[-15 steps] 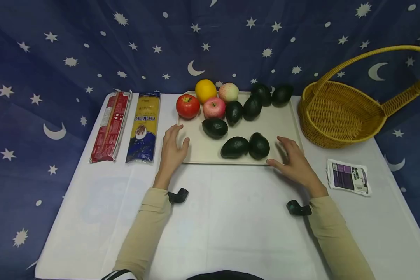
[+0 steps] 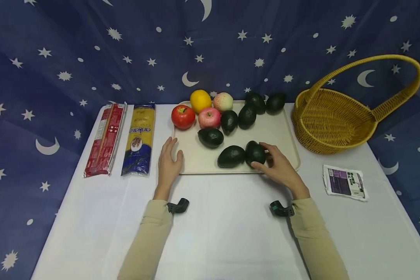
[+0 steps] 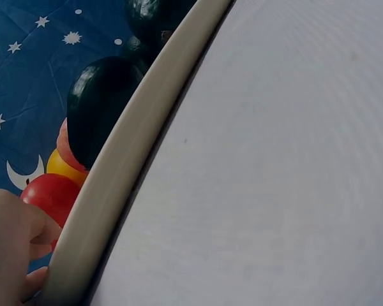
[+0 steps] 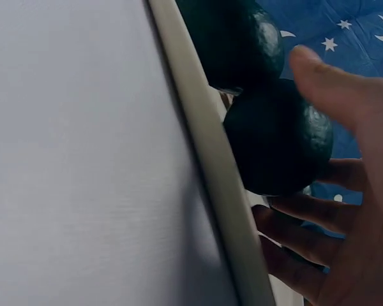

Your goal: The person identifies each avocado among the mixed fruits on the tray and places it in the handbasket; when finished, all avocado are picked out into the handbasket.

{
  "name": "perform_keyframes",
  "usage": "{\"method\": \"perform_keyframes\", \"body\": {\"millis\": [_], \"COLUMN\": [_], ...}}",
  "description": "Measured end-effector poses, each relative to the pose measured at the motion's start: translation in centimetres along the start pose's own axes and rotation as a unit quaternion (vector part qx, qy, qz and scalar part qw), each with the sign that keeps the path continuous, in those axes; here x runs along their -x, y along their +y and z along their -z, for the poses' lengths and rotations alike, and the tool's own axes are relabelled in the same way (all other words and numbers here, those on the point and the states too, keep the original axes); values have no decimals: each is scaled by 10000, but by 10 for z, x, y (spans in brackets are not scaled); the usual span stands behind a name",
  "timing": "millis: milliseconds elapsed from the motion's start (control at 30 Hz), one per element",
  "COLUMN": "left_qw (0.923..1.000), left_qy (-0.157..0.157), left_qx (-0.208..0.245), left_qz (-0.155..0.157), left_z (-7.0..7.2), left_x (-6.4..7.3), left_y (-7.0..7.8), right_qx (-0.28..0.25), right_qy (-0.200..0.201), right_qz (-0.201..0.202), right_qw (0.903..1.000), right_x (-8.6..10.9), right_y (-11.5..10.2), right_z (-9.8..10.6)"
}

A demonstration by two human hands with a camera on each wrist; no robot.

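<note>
R hand (image 2: 281,166) curled round glossy dk-green oval avocado (image 2: 254,152); L hand (image 2: 168,165) loose by cream rectangular tray (image 2: 196,165). Even squeeze prob. suited.

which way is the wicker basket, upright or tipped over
Upright: in the head view, the wicker basket opens upward, its handle arching above.

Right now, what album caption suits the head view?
Right hand at an avocado, left hand at the edge of the cream tray.
</note>
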State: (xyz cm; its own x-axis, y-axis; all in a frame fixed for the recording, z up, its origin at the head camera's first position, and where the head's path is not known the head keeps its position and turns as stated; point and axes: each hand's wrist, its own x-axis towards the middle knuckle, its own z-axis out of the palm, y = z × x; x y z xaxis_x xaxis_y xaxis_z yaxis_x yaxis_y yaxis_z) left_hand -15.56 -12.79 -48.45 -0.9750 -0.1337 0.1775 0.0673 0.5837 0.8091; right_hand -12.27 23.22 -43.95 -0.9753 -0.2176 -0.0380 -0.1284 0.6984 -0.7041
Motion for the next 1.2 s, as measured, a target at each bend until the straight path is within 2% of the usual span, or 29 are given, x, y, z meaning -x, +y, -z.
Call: {"method": "perform_keyframes", "body": {"millis": [200, 433, 633, 800, 967, 1067, 1200], "left_qw": [9998, 9995, 9994, 9996, 9998, 9997, 9997], "left_qy": [69, -219, -187, -179, -112, -91, -28], "left_qx": [-78, -182, -189, -142, -137, -148, -100], "left_qz": [-169, -168, -206, -133, -119, -149, -230], "left_z": [6, 7, 7, 7, 6, 5, 2], "left_x": [4, 3, 3, 8, 10, 8, 5], "left_y": [-2, -3, -2, -4, -7, -8, -8], "right_qx": [20, -59, 18, -41, -73, -89, -187], "right_qy": [-132, -405, -364, -260, -187, 8, 425], "right_qz": [147, 192, 284, 373, 729, 855, 830], "right_qw": [9998, 9990, 9989, 9990, 9971, 9963, 9955], "right_x": [-9, -17, -24, -26, -30, -32, -32], "right_y": [-6, -4, -1, 1, 2, 1, 2], "right_z": [2, 20, 35, 35, 35, 39, 47]}}
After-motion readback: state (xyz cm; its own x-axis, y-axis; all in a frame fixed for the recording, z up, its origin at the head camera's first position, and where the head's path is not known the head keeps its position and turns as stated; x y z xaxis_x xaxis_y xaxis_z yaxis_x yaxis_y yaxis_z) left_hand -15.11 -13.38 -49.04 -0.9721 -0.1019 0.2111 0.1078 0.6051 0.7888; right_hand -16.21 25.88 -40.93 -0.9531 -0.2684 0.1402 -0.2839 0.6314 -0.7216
